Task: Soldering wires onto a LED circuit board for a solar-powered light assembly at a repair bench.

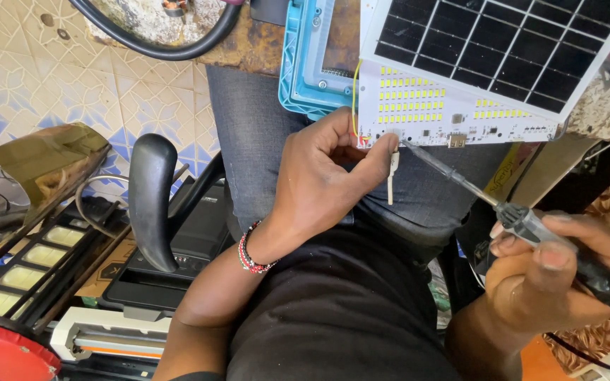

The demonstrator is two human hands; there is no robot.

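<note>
While the left hand pinches a white wire end against the LED board lower edge, fingers pressed together, the right hand grips the soldering iron, tip at the board's lower-left pads. Board sits under the solar panel, beside the blue housing on the bench. Looks like soldering a lead; needs steady tip contact on the pad.

Pretty bright, even daylight here, soft shadows only. The white LED board is a bit blown out. Edges bend slightly, wide-angle style; focus is sharp.
</note>
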